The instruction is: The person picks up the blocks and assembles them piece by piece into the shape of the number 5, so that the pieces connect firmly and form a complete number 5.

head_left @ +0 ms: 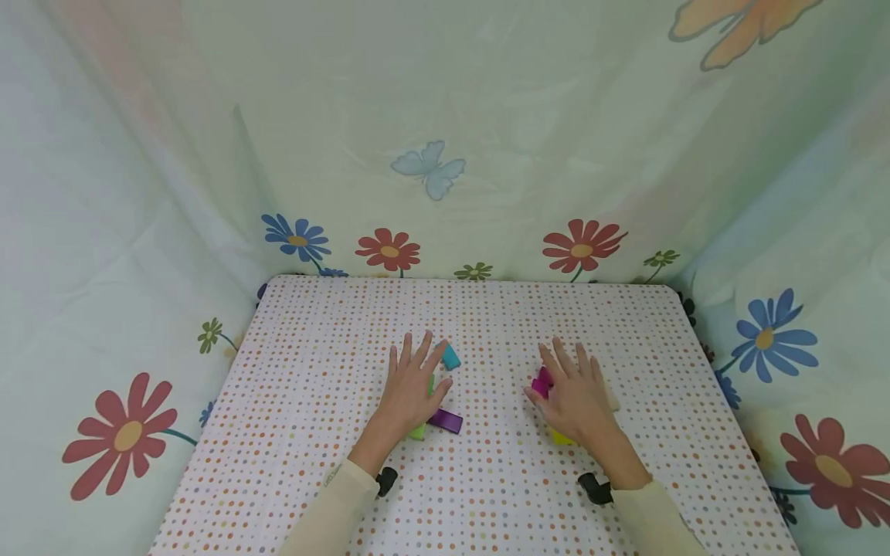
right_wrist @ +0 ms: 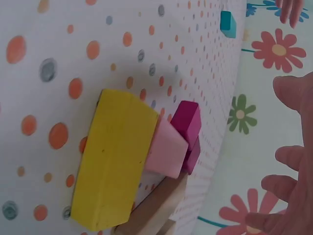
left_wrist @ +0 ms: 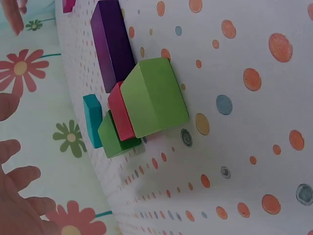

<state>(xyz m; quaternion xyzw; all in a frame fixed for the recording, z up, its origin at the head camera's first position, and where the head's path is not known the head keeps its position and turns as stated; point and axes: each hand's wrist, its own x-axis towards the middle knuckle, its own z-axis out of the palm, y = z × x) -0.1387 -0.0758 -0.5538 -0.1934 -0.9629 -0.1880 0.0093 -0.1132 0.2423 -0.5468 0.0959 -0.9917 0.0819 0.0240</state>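
My left hand [head_left: 410, 390] hovers with spread fingers over a group of coloured blocks. Below it in the left wrist view lie a light green block [left_wrist: 154, 98], a red block [left_wrist: 121, 111], a darker green block [left_wrist: 115, 137], a purple block [left_wrist: 112, 44] and a teal block [left_wrist: 93, 121]. My right hand [head_left: 575, 398], fingers also spread, is above a second group. That group shows a yellow block [right_wrist: 115, 159], a pink block [right_wrist: 167, 147], magenta blocks [right_wrist: 186, 121] and a plain wooden block [right_wrist: 156, 203]. Neither hand holds anything.
A white table [head_left: 501, 494] with a dotted cover lies beneath both hands. Its rear edge meets a hanging curtain [head_left: 514, 123] printed with flowers and butterflies, which also closes in the left and right sides. A black wrist strap [head_left: 595, 489] shows at the right cuff.
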